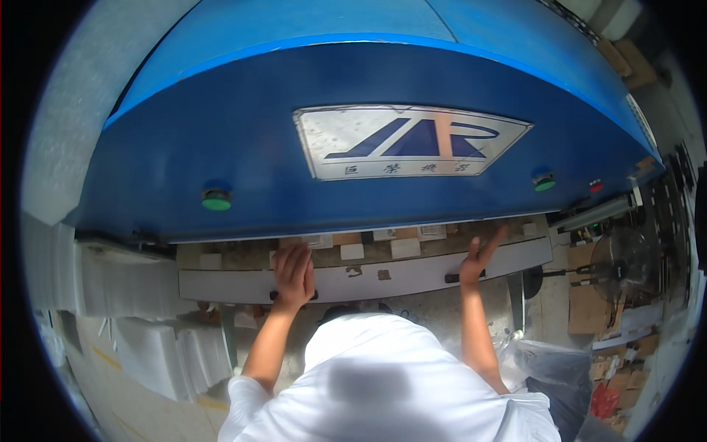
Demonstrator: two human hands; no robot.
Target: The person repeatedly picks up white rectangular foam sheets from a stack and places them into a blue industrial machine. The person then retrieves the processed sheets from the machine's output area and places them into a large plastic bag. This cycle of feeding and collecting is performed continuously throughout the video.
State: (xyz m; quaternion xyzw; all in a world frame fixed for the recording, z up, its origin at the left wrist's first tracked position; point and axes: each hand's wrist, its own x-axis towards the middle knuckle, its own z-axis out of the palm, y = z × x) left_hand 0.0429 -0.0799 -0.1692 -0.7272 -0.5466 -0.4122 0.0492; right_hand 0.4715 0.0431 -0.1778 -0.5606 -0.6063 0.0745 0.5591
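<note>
White board [412, 280] under both hands

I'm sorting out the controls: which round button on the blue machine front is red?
The small button at the far right, beside the right-hand green button. The other green button sits far left; both green ones are larger.

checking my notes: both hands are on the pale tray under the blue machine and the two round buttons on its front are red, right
Not quite. The head view shows both round buttons green, not red. The left hand and right hand do rest on the pale tray under the blue machine.
</note>
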